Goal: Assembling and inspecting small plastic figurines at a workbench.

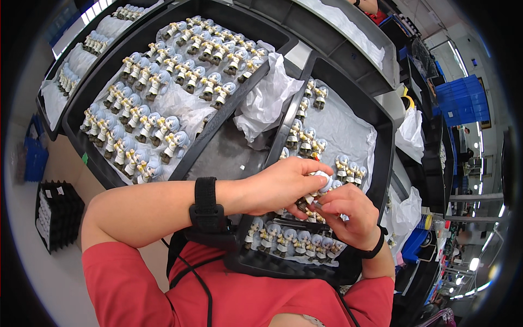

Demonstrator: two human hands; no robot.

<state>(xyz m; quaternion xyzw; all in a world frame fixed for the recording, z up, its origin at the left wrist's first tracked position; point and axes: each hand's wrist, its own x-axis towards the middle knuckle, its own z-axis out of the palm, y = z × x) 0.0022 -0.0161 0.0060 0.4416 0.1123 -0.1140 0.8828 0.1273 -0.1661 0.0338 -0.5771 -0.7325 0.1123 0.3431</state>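
A small figurine (328,186) with pale blue-grey hair and a white outfit is held between the thumb and fingers of my left hand (283,182). Close against its lower part, the fingers of my right hand (351,212) are pinched together; what they grip is too small or hidden to name. Both hands are over a black tray (385,163) lined with thin white sheet. Similar figurines (306,139) stand along that tray's left side, and a row of them (286,240) lies at its near end. My hands cover some of those in the middle.
To the left, a large black tray (188,158) holds many like figurines (144,128) in rows. Crumpled white sheet (267,98) lies between the trays. A grey bin (348,49) stands at the back. Stacked black trays (57,212) sit at far left, blue crates (463,101) at right.
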